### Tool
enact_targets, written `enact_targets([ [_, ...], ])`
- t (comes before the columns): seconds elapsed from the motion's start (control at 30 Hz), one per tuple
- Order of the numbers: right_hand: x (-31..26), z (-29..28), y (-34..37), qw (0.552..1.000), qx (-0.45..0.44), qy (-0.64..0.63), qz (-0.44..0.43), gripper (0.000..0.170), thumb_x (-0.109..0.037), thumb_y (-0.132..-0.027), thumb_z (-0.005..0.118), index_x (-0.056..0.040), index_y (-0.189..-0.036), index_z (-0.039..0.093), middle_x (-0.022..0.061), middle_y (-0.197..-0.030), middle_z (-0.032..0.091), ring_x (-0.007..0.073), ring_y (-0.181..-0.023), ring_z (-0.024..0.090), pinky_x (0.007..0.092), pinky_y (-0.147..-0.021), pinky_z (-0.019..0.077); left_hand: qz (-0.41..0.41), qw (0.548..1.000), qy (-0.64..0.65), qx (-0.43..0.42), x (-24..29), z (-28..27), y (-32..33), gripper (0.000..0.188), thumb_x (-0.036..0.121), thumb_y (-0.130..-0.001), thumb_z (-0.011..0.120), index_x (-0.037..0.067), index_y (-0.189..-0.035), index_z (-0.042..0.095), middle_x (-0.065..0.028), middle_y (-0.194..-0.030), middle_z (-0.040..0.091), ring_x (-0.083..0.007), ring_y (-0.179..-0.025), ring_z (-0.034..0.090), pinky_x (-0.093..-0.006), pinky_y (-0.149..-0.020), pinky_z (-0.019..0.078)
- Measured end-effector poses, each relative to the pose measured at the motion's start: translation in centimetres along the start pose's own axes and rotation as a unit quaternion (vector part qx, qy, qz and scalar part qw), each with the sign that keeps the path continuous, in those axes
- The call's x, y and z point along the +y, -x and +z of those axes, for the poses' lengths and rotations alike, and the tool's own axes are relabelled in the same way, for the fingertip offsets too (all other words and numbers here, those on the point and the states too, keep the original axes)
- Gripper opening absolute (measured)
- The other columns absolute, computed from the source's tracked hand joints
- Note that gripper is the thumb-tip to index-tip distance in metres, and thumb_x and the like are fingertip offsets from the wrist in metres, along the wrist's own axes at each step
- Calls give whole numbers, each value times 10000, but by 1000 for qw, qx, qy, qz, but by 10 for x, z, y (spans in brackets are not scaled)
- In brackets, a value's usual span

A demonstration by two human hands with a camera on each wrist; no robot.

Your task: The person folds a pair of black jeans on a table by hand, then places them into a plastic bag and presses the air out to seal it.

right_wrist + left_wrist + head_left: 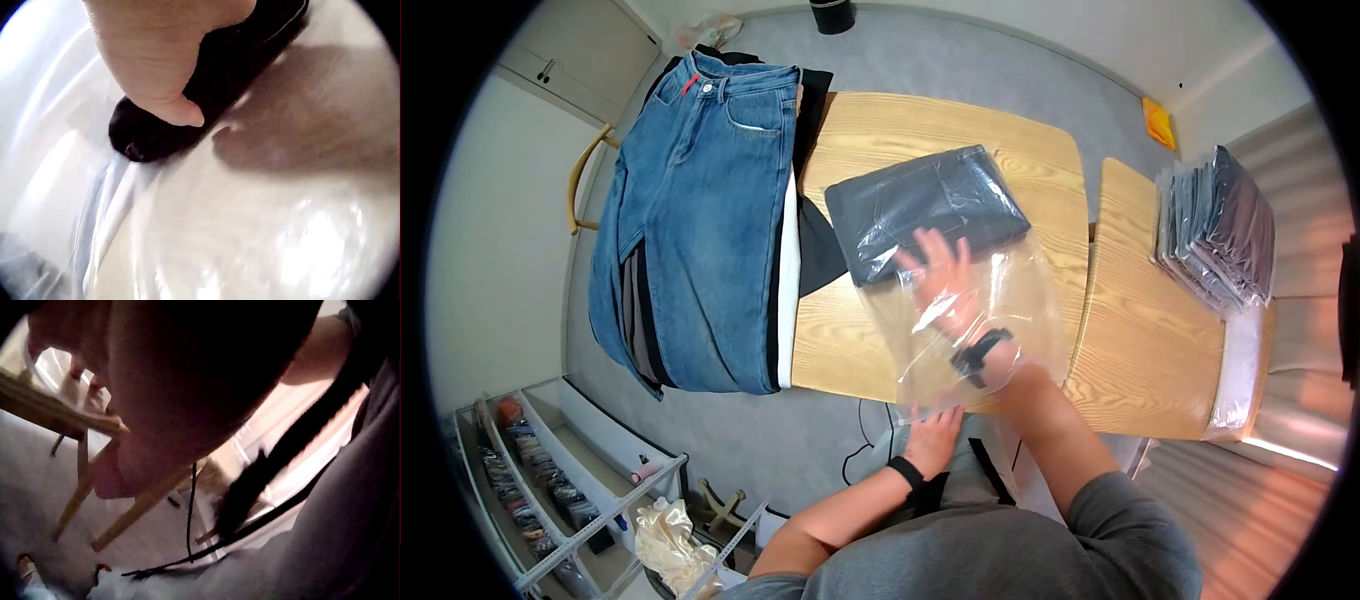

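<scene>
Folded dark jeans (930, 205) lie at the far end of a clear plastic bag (1025, 300) on the wooden table. My right hand (945, 285) is inside the bag, fingers spread, fingertips on the near edge of the jeans. In the right wrist view its thumb (187, 114) rests along the dark cloth, with clear film around the hand. My left hand (932, 440) is at the table's front edge, by the bag's near end. The left wrist view shows its fingers (94, 399) extended over the tabletop edge beside the film.
Blue jeans (710, 240) lie over other garments at the table's left. A stack of bagged garments (1215, 235) stands on the right-hand table (1155, 330). Shelving (590, 490) with packed items is at lower left, beside cream fabric (670, 540). A cable (855, 460) hangs under the table.
</scene>
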State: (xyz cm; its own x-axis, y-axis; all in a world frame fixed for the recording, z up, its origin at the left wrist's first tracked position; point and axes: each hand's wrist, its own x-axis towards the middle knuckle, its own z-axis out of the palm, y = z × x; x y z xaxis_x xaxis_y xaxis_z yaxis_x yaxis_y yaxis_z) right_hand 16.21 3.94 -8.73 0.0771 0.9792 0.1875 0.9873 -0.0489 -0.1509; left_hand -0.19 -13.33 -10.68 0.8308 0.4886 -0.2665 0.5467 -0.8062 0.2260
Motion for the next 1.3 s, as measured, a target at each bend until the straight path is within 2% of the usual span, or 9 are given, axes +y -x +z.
enact_targets([
  [0.2,-29,27,5,996,7,-63,-67,599,-105,-830,508,-288,-1391,404,133,-1405,392,263,-1329,348,610,-1055,208,162,886,426,-83,-47,-86,24,172,162,-842,616,11,-914,577,-156,-901,594,-298,-896,601,-387,-775,474],
  [0.27,-30,30,5,995,49,-69,-51,583,-102,-836,495,-303,-1377,414,119,-1379,408,247,-1300,373,613,-1047,217,-159,886,425,100,-60,-98,41,221,218,-866,625,3,-908,599,-124,-826,589,-261,-836,595,-354,-774,466],
  [0.4,-29,39,2,994,63,-62,-56,551,-119,-840,491,-301,-1357,438,111,-1363,430,237,-1281,388,614,-1045,220,-300,813,411,281,-94,-40,20,273,277,-884,636,4,-889,620,-66,-765,585,-187,-774,571,-303,-751,454],
  [0.5,-29,41,3,994,70,-73,-52,512,-133,-858,478,-292,-1345,458,106,-1339,456,237,-1275,393,615,-1045,220,-271,700,652,-108,-95,-34,21,332,315,-921,608,-10,-860,631,-27,-783,609,-131,-757,547,-290,-712,452],
  [0.73,-33,44,-8,996,46,-72,-38,512,-182,-883,482,-227,-1389,417,103,-1324,473,267,-1280,381,620,-1043,216,-57,881,469,16,-77,-54,30,300,285,-902,592,19,-764,592,-161,-648,574,-319,-613,568,-421,-587,440],
  [1.0,4,14,-8,974,2,-210,-85,623,-305,-819,643,-157,-1377,410,122,-1360,439,323,-1288,378,506,-1073,257,-94,879,464,-61,-89,-62,26,333,282,-889,626,1,-712,606,-189,-654,562,-336,-589,541,-392,-550,420],
  [1.1,18,24,13,969,99,-222,46,565,-264,-837,659,-83,-1328,445,156,-1301,472,319,-1214,455,434,-1032,341,-82,879,465,-70,-85,-57,23,312,270,-889,631,-2,-736,625,-191,-665,574,-330,-603,562,-384,-562,428],
  [1.17,16,38,18,782,249,-419,388,470,-258,-879,646,-5,-1241,487,163,-1211,515,263,-1128,505,380,-941,423,-91,868,485,-61,-82,-47,24,296,261,-888,632,-3,-753,635,-192,-673,581,-326,-612,573,-381,-569,433],
  [1.3,42,16,0,615,184,-627,443,473,-345,-920,606,55,-1150,508,119,-1068,600,170,-899,582,328,-748,504,-106,874,472,-51,-81,-46,26,269,243,-889,631,-6,-789,654,-195,-695,600,-317,-634,600,-374,-583,444],
])
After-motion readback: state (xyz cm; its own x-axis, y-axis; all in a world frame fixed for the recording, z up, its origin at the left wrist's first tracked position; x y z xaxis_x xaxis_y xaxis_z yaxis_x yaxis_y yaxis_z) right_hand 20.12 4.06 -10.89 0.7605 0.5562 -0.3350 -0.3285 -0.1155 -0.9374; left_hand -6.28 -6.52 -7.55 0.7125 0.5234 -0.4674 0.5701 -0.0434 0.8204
